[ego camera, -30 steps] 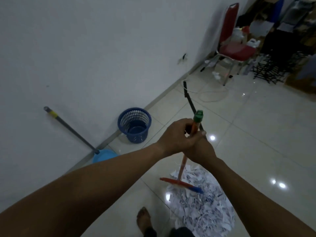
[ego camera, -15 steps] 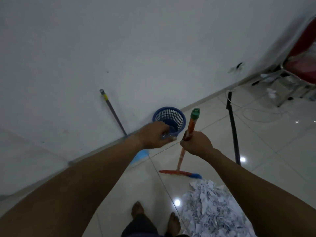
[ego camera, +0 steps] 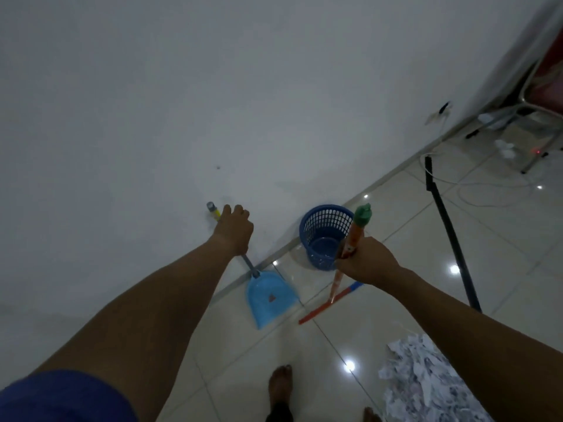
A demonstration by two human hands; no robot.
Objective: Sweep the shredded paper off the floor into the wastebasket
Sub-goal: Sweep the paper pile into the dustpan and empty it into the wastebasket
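Observation:
My left hand (ego camera: 234,229) is closed around the grey handle of a light blue dustpan (ego camera: 269,296) that leans against the white wall. My right hand (ego camera: 367,261) grips the orange handle of a broom (ego camera: 350,239) with a green cap; its red and blue head (ego camera: 330,304) rests on the tiles. A dark blue mesh wastebasket (ego camera: 326,236) stands by the wall between my hands. A heap of shredded paper (ego camera: 423,379) lies on the floor at the lower right, partly hidden by my right forearm.
A black pole (ego camera: 451,236) slants across the tiles on the right. A white cable (ego camera: 487,185) loops on the floor near a red chair (ego camera: 545,86) in the far right corner. My bare feet (ego camera: 280,388) stand at the bottom edge.
My left hand left the broom, reached left to the wall and closed on the dustpan handle. The view swung left, so the paper heap now sits at the lower right.

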